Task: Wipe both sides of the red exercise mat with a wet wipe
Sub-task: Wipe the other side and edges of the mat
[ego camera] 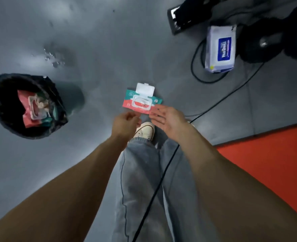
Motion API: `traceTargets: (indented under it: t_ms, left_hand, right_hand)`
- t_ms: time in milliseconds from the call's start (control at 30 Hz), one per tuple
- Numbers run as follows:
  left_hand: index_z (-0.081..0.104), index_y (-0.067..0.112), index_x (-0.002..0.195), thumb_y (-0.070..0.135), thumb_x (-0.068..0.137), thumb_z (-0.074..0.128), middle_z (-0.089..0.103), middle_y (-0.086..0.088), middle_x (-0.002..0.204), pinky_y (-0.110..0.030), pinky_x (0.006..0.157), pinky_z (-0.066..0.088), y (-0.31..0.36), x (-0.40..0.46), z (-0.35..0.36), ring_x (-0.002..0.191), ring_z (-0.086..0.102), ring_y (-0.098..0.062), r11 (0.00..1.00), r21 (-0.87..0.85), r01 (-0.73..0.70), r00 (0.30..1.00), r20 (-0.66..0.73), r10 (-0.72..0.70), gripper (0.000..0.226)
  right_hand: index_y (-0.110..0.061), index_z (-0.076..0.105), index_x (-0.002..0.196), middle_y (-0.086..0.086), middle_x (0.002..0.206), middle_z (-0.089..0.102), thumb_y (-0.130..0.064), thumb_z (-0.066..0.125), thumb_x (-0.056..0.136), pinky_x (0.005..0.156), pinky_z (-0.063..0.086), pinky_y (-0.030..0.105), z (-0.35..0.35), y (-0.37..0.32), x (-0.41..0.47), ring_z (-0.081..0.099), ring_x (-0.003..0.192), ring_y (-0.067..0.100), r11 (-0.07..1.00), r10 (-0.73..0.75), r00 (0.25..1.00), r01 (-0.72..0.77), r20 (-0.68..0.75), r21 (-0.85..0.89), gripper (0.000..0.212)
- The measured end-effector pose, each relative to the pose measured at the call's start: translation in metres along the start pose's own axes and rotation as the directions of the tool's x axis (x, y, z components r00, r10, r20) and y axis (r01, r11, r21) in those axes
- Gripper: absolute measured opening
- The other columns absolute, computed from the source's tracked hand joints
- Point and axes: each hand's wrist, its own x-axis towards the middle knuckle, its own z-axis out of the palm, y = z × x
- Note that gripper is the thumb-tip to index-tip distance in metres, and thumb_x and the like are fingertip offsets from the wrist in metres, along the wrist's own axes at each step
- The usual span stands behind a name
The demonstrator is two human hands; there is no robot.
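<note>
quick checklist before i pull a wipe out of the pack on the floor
1. Wipe pack lid flipped open: ok.
2. Wipe showing in the opening: cannot tell, blurred.
3. Left hand free to pinch a wipe: cannot tell, fingers curled, turned away.
4. Right hand free to steady the pack: ok, open beside its edge.
5. Cable clear of the legs: not ok, it crosses them.
6. Red mat in view: ok, at right.

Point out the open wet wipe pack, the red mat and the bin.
open wet wipe pack [143,100]: head view, on its dispenser frame.
red mat [273,158]: head view, on its bare top surface.
bin [3,109]: head view, on its black liner wall.
</note>
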Motion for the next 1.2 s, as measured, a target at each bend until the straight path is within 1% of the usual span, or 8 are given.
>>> traceTargets:
  t_ms: [167,400,533,667,767,900,1033,1200]
  left_hand:
    - [0.072,0.026,0.084,0.016,0.091,0.069,0.075,0.004,0.089,-0.036,0.090,0.057,-0.039,0.084,0.021,0.090,0.072,-0.020,0.975,0.200,-0.093,0.995,-0.015,0.098,0.012]
    - [0.070,0.017,0.110,0.032,0.088,0.076,0.069,0.007,0.097,-0.010,0.066,0.038,-0.055,0.158,0.049,0.088,0.063,-0.009,0.930,0.310,-0.200,0.973,-0.047,0.225,0.027]
    - [0.069,0.014,0.107,0.039,0.089,0.075,0.067,0.004,0.096,-0.021,0.075,0.041,-0.062,0.184,0.064,0.091,0.062,-0.015,0.915,0.354,-0.194,0.969,-0.080,0.236,0.031]
    - [0.061,0.017,0.099,0.035,0.088,0.076,0.066,0.003,0.093,-0.024,0.075,0.041,-0.062,0.192,0.066,0.087,0.060,-0.017,0.913,0.360,-0.192,0.966,-0.096,0.241,0.026]
    - [0.062,0.018,0.094,0.029,0.090,0.075,0.066,0.004,0.089,-0.026,0.076,0.045,-0.067,0.196,0.063,0.089,0.064,-0.019,0.907,0.366,-0.208,0.963,-0.085,0.255,0.017]
    - [0.064,0.020,0.092,0.023,0.095,0.067,0.070,0.004,0.093,-0.030,0.084,0.051,-0.071,0.198,0.056,0.094,0.067,-0.020,0.920,0.351,-0.177,0.961,-0.140,0.239,0.005]
    - [0.068,0.017,0.096,0.023,0.095,0.064,0.072,0.001,0.094,-0.036,0.087,0.055,-0.071,0.201,0.049,0.094,0.067,-0.021,0.926,0.338,-0.166,0.961,-0.156,0.230,0.008]
    - [0.065,0.019,0.094,0.024,0.096,0.062,0.071,0.000,0.096,-0.031,0.077,0.051,-0.069,0.206,0.046,0.093,0.066,-0.019,0.913,0.368,-0.175,0.962,-0.133,0.238,0.006]
  right_hand:
    - [-0.007,0.058,0.125,0.009,0.106,0.069,-0.011,0.042,0.105,0.077,0.056,0.030,0.020,0.021,0.091,0.069,0.094,0.025,0.999,0.020,0.999,-0.022,-0.041,-0.042,0.026]
    - [-0.012,0.060,0.106,0.010,0.099,0.069,-0.006,0.045,0.103,0.060,0.055,0.028,0.042,0.034,0.160,0.068,0.086,0.025,0.991,0.049,0.990,-0.064,-0.131,-0.116,0.017]
    - [-0.018,0.069,0.077,0.005,0.075,0.068,-0.004,0.042,0.101,0.058,0.055,0.027,0.043,0.041,0.184,0.064,0.068,0.021,0.953,-0.008,0.993,-0.029,-0.118,-0.302,0.039]
    - [-0.020,0.075,0.093,0.004,0.081,0.071,-0.006,0.036,0.101,0.055,0.052,0.026,0.041,0.042,0.191,0.061,0.065,0.018,0.880,-0.126,0.988,0.068,-0.094,-0.469,0.042]
    - [-0.024,0.074,0.089,0.002,0.092,0.073,-0.006,0.043,0.092,0.054,0.050,0.025,0.038,0.050,0.197,0.065,0.074,0.017,0.778,-0.224,0.974,0.156,-0.036,-0.608,0.036]
    - [-0.025,0.073,0.102,-0.001,0.112,0.073,-0.016,0.059,0.090,0.087,0.056,0.033,0.035,0.052,0.200,0.067,0.100,0.019,0.491,-0.447,0.894,0.255,0.010,-0.833,0.021]
    - [-0.028,0.070,0.121,-0.001,0.122,0.070,-0.024,0.062,0.095,0.086,0.051,0.033,0.033,0.052,0.201,0.064,0.110,0.024,0.056,-0.578,0.794,0.270,0.189,-0.961,0.028]
    - [-0.026,0.071,0.117,0.000,0.119,0.067,-0.031,0.058,0.098,0.080,0.049,0.036,0.040,0.049,0.210,0.064,0.108,0.027,-0.224,-0.643,0.702,0.209,0.306,-0.952,0.023]
